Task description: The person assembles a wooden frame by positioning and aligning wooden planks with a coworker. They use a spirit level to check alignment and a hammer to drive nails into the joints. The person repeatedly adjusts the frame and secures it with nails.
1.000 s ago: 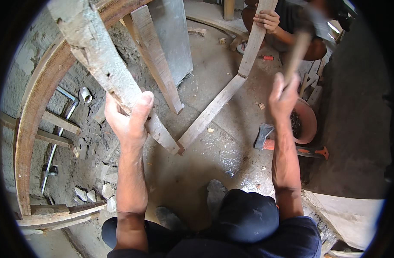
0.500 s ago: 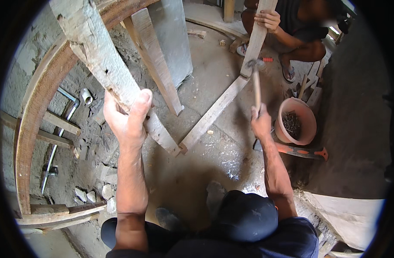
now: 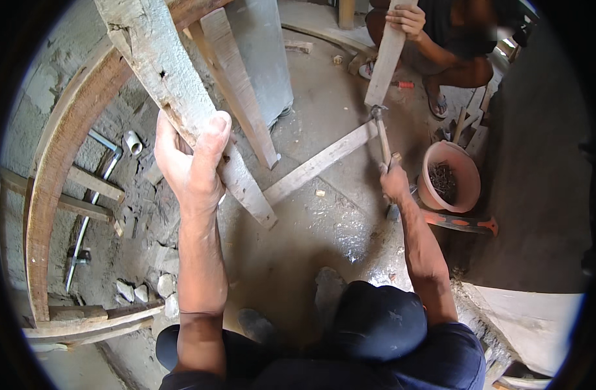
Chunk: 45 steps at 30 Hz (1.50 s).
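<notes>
My left hand (image 3: 192, 159) is wrapped round a rough, whitish wooden board (image 3: 181, 91) that slants from the upper left down toward the middle. My right hand (image 3: 395, 183) grips the wooden handle of a hammer (image 3: 384, 138). The hammer's head is at the joint where the far end of a crosspiece board (image 3: 324, 162) meets a second upright board (image 3: 387, 65); I cannot tell whether it touches the wood. At the other end, the crosspiece meets the board in my left hand. Another person's hand (image 3: 407, 21) holds the second board near its top.
A pink bucket (image 3: 468, 188) of nails (image 3: 443, 181) stands right of my right hand, with an orange-and-black tool handle (image 3: 463, 223) beside it. Curved timber framing (image 3: 39, 214) and a pipe (image 3: 93, 201) lie along the left. A wood post (image 3: 242, 84) leans beyond my left hand.
The hammer's head has come down to the joint from just above it. The crosspiece has shifted, its near end moving away from me and its far end slightly nearer. My left hand keeps its grip.
</notes>
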Each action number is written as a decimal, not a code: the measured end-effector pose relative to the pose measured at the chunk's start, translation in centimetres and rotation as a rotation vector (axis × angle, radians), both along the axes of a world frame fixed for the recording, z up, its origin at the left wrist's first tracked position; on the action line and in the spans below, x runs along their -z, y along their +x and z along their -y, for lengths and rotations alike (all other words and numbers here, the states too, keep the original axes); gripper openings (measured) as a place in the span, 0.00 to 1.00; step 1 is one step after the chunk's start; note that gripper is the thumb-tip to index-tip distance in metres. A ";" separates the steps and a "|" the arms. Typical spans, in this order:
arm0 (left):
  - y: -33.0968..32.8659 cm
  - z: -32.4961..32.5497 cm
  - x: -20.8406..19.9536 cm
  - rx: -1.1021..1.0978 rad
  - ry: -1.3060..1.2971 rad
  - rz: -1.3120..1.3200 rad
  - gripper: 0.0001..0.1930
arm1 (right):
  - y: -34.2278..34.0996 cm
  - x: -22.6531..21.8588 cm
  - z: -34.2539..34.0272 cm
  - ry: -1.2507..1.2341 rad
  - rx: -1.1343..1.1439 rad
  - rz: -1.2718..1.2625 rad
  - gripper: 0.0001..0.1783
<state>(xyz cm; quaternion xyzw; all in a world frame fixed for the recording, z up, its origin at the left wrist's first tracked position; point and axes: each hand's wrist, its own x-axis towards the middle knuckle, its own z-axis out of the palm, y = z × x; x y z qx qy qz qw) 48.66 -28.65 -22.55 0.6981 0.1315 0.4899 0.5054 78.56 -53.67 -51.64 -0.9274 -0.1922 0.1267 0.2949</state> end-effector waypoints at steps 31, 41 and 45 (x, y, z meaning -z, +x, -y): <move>1.7 -0.2 11.0 0.118 -0.122 -0.099 0.40 | -21.9 8.1 6.5 0.167 0.052 -0.229 0.26; 1.5 0.0 14.8 0.118 -0.148 -0.132 0.44 | -23.7 6.7 7.6 0.122 -0.065 -0.698 0.31; 1.4 0.1 15.1 0.134 -0.184 -0.112 0.42 | -24.4 7.7 7.4 -0.053 -0.232 -0.697 0.37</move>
